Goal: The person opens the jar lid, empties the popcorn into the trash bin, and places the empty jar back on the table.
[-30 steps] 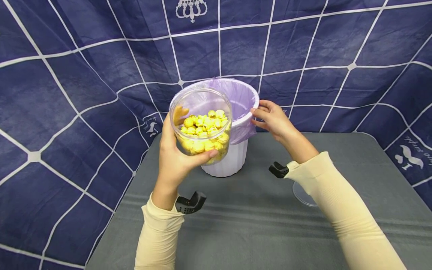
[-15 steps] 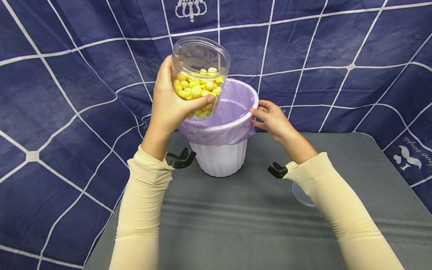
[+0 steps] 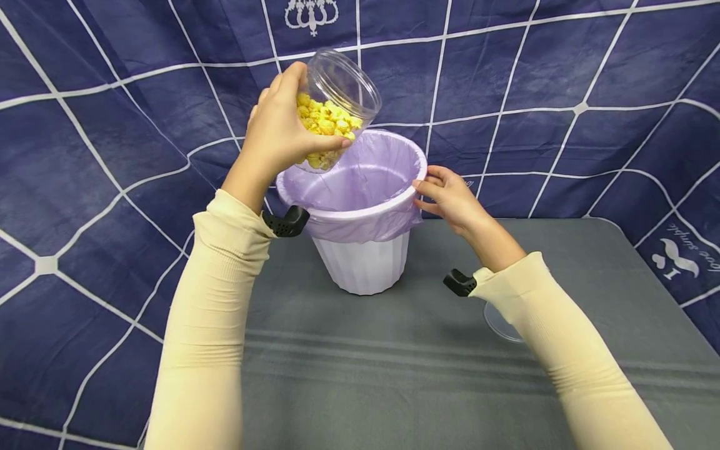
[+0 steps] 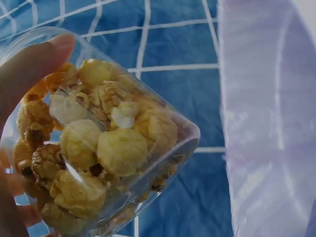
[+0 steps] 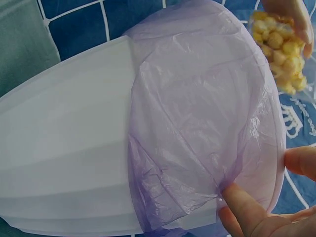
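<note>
My left hand [image 3: 279, 128] grips a clear plastic jar [image 3: 344, 81] around its side, thumb across the front. Yellow popcorn [image 3: 326, 120] fills the lower part of the jar, which tilts with its open mouth toward the right. Jar and hand are over the left part of a white trash can [image 3: 362, 262] lined with a purple bag [image 3: 388, 159]. At the can's right rim, my right hand [image 3: 452, 199] pinches the edge and the folded-over bag. In the right wrist view, its thumb and fingers [image 5: 244, 210] lie on either side of the rim.
A clear round lid [image 3: 499, 322] lies on the grey table [image 3: 360, 375], partly hidden under the right sleeve. A blue curtain [image 3: 506, 75] with white grid lines hangs behind and along the left of the table. Each wrist carries a black camera mount [image 3: 288, 222].
My left hand has raised the jar up and away from me, uncovering the can's front. The jar has tipped over toward the right. My right hand stays at the rim.
</note>
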Demonstrator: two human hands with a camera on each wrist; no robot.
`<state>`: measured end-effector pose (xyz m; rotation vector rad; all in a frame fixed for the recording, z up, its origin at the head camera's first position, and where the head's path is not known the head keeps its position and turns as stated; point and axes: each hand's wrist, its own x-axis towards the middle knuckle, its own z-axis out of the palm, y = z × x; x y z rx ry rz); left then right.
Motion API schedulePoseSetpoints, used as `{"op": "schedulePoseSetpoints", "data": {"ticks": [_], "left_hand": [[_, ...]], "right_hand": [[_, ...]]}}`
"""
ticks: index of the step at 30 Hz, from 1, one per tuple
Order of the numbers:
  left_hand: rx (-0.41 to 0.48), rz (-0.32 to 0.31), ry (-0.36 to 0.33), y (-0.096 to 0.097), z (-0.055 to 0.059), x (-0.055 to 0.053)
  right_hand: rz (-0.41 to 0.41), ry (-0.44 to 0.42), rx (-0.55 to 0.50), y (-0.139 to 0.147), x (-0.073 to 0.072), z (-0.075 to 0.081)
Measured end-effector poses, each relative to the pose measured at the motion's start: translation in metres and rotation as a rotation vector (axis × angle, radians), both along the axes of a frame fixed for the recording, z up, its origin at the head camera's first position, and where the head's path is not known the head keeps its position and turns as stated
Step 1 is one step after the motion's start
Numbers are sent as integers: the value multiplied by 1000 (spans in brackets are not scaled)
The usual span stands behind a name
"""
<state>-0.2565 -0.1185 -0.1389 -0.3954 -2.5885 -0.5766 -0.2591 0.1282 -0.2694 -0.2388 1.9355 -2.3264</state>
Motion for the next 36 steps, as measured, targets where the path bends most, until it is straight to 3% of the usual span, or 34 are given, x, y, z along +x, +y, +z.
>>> {"op": "schedulePoseSetpoints", "data": {"ticks": [8, 15, 29, 36], "left_hand": [[-301, -20, -80, 2, 4, -18], [-506, -53, -65, 4, 3, -25], [-805, -125, 177, 8, -8, -28], [-887, -163, 384, 7, -15, -30]], "right_hand": [[6, -12, 0, 0, 0, -2], [-2, -8, -3, -2, 0, -2], [-11, -3, -3, -1, -2, -2], [-11, 0, -1, 0, -1, -2]]}}
